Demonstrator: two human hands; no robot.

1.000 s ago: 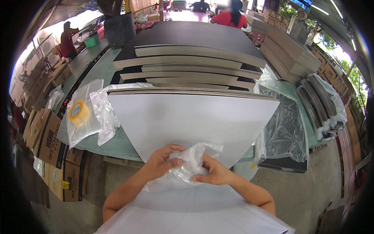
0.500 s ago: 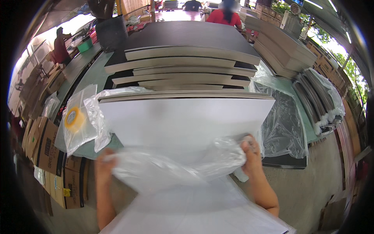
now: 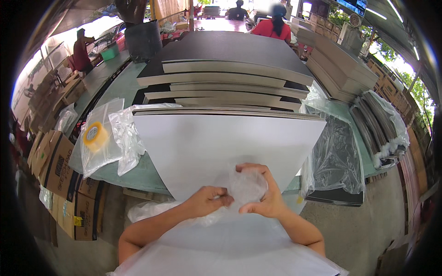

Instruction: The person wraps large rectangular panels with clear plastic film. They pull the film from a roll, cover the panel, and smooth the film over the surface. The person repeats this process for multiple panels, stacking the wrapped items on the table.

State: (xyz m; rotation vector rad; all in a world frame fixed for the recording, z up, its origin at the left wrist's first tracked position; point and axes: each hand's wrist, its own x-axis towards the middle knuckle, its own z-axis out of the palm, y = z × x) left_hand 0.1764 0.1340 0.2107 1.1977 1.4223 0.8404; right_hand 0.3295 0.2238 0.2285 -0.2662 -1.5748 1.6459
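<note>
In front of me both hands are raised close together before a stack of boards (image 3: 221, 147) whose white face is toward me. My right hand (image 3: 269, 198) curls its fingers around a rounded, bunched wad of clear plastic film (image 3: 248, 186). Beside it, my left hand (image 3: 209, 201) is closed, thumb and fingers pinched at the wad's left edge. More crumpled film (image 3: 152, 212) hangs below my left forearm. A large white sheet (image 3: 225, 250), covered in clear plastic, spreads over my lower view between the forearms.
Behind stand stacked black-topped boards (image 3: 239, 48) on a green table (image 3: 152, 172). At left lies a yellowish tape roll (image 3: 95, 136) on clear bags; cardboard boxes (image 3: 60, 170) stand below. Film-covered black boards (image 3: 338, 156) and wrapped bundles (image 3: 380, 126) sit right. Several people work farther back.
My hands have come inward from both sides and now meet near the middle. The film stretched between them is bunched up in my right hand. The view has shifted slightly.
</note>
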